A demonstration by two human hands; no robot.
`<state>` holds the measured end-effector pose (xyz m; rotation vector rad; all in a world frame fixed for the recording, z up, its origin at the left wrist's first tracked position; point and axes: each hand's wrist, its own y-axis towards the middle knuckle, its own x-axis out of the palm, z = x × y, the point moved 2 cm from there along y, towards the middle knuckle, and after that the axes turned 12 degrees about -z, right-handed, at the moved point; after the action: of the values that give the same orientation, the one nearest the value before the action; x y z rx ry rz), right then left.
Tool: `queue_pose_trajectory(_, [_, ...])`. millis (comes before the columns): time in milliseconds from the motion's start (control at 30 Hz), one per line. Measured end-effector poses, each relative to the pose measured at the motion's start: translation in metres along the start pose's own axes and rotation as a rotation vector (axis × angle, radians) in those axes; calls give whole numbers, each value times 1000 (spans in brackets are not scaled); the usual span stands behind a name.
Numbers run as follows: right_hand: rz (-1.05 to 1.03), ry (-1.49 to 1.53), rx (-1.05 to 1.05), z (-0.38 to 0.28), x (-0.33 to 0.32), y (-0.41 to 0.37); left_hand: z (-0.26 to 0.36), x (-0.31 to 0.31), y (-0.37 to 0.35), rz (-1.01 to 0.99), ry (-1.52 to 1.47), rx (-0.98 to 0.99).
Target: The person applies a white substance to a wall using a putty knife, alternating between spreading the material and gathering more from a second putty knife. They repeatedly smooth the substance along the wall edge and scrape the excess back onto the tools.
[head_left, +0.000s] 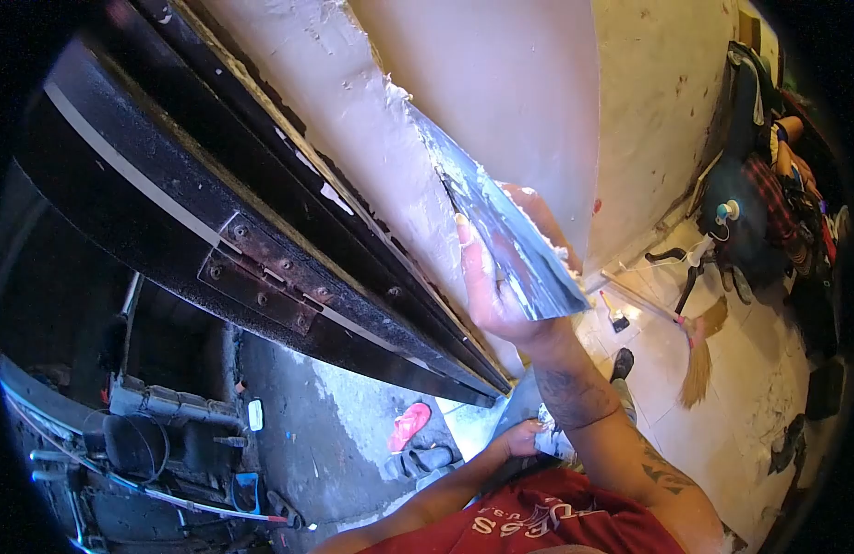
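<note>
My right hand (501, 286) is closed around a broad metal putty trowel (529, 249), its thumb along one side and its fingers over the other. The blade is streaked with white putty, and its far end meets the pale wall edge (353, 102) beside the dark door frame. A ragged lump of wet putty (396, 92) sits at that end. Lower down, near my body, my left hand (519, 439) is closed on a pale, smeared thing (556, 441), partly hidden by my right forearm; its kind cannot be made out.
A dark metal door edge with a hinge (261, 277) runs along the left. On the tiled floor at right lie a straw broom (699, 369) and a small brush (618, 319). Beyond stand a fan (728, 212) and hanging clothes. Pink slippers (409, 427) lie outside.
</note>
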<state>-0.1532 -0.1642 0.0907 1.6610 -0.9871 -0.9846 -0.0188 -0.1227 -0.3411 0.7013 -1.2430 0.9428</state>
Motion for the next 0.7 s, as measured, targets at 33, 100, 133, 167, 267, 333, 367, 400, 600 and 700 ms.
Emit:
queue_pose_trajectory(33, [1, 1, -6, 0, 0, 0, -1, -3, 0, -68, -22, -8])
queue_pose_trajectory(100, [5, 20, -11, 1, 1, 1, 2, -6, 0, -205, -66, -25])
queue_pose_trajectory(133, [4, 21, -17, 1, 1, 2, 3, -6, 0, -208, -68, -27])
queue_pose_trajectory(167, [3, 22, -22, 2, 1, 3, 3, -7, -1, -212, -72, -28])
queue_pose_trajectory(267, [-19, 2, -47, 3, -1, 5, 3, -3, 1, -232, -83, -24])
queue_pose_trajectory(333, [-37, 20, -42, 4, -1, 7, 1, -9, 0, -235, -97, -21])
queue_pose_trajectory(367, [-41, 26, -40, 4, -1, 8, -1, -12, 0, -230, -107, -22])
queue_pose_trajectory(400, [-35, 26, -37, 3, -1, 8, 0, -11, 0, -226, -117, -23])
queue_pose_trajectory(600, [30, 135, 46, 4, 6, 1, -1, -16, -1, -120, -58, -20])
queue_pose_trajectory(700, [10, 133, 103, 0, 2, 5, 1, -15, -3, -181, -80, -4])
